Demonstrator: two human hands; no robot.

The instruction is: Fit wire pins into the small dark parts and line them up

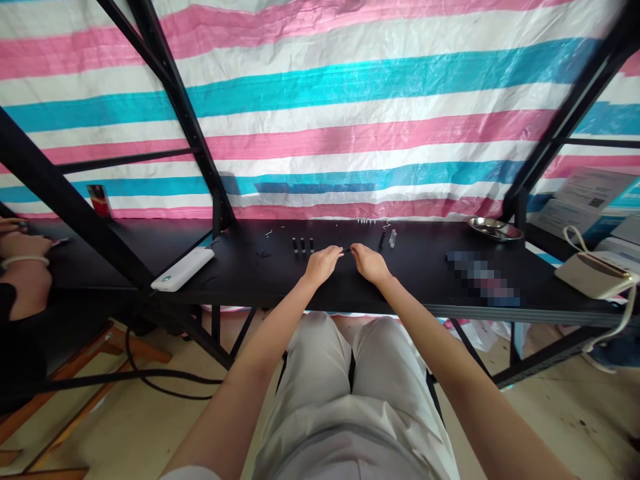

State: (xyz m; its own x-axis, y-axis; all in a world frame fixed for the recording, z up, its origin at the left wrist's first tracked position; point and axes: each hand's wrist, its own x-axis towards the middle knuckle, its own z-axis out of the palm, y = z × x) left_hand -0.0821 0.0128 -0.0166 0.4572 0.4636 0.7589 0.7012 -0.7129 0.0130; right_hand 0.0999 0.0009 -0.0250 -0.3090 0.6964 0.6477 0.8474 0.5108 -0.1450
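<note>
Both my hands rest on a black table (280,277), fingertips meeting over a small dark rod-like part (347,250). My left hand (323,262) is curled, pinching one end of it. My right hand (369,261) is curled too and pinches the other end. Three short black cylinders (303,245) stand upright in a row just left of my left hand. Beyond my right hand lie a dark piece (383,240) and a clear piece (393,238). A row of tiny metal bits (367,221) lies at the table's back edge.
A white power bank (183,269) lies at the left, a round metal dish (495,230) at the back right. Black frame struts (197,133) cross overhead. Another person's arm (23,263) rests at the far left. A white device with a cable (595,273) sits at the right.
</note>
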